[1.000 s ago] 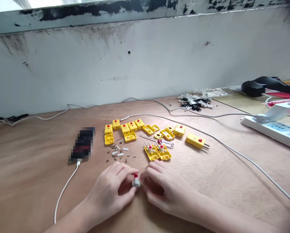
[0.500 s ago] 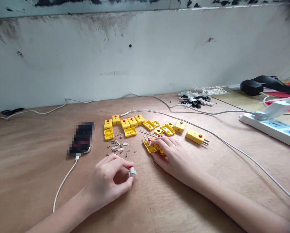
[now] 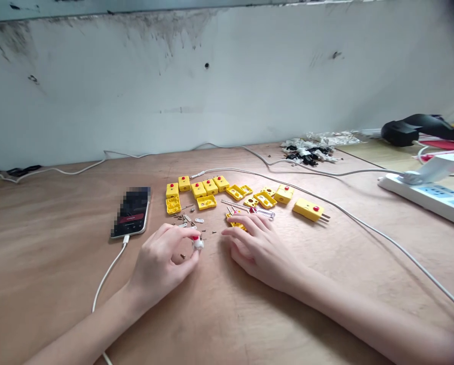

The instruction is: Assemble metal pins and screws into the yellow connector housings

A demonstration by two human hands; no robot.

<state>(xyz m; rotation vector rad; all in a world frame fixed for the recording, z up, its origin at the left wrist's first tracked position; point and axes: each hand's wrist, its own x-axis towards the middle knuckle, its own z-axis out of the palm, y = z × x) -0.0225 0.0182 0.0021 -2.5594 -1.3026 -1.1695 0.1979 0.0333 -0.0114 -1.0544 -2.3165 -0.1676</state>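
My left hand (image 3: 162,261) pinches a small white part with a red cap (image 3: 198,243) between thumb and fingertips, just above the wooden table (image 3: 59,284). My right hand (image 3: 255,248) lies on the table with fingers spread, its fingertips over the open yellow connector halves (image 3: 235,219). Behind them lie a row of yellow connector shells (image 3: 198,189) and a closed yellow plug with two pins (image 3: 309,210). Small screws and metal plates (image 3: 190,221) are scattered just beyond my left hand. A small screwdriver (image 3: 249,208) lies past my right fingertips.
A phone (image 3: 132,212) on a white cable lies at the left. A white cable (image 3: 363,223) runs across the table to a power strip (image 3: 428,195) at the right. A heap of black and white bits (image 3: 308,152) lies near the wall, beside a black tool (image 3: 413,129).
My right hand left the white part, reached to the open yellow halves and now rests spread over them. My left hand kept the part and shifted towards the screws.
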